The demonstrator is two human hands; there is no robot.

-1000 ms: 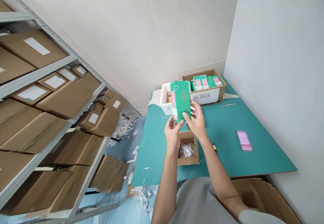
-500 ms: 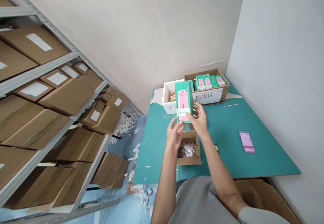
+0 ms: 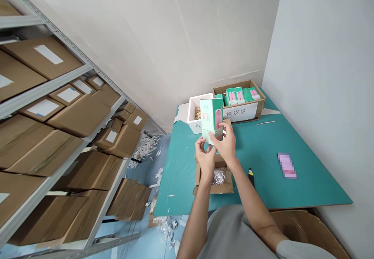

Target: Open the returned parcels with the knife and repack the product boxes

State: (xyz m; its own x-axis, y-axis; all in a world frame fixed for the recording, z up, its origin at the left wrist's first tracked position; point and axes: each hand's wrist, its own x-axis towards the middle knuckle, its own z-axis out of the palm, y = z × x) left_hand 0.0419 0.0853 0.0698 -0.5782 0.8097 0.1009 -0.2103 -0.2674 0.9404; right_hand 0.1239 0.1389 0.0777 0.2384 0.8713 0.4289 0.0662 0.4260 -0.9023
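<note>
A small green and white product box (image 3: pixel 208 120) with a pink item printed on its front is held upright between both hands. My left hand (image 3: pixel 205 155) grips its lower left edge. My right hand (image 3: pixel 226 142) is closed on the lower right side, thumb across the front. Below my hands an opened cardboard carton (image 3: pixel 214 189) stands on the green tabletop, with clear bubble wrap (image 3: pixel 219 176) inside it. A box cutter (image 3: pixel 251 176) with a black and yellow body lies just right of my right forearm.
At the back stand a white bin (image 3: pixel 195 128) and a cardboard tray (image 3: pixel 260 109) holding several green boxes. A blurred-out pink object (image 3: pixel 287 165) lies on the right of the green table (image 3: pixel 315 185). Shelves of cartons (image 3: pixel 67 110) line the left; paper scraps (image 3: pixel 146 146) litter the floor.
The product box has been turned in my hands, from its front facing me to an angle showing a pale printed side. The view has shifted slightly.
</note>
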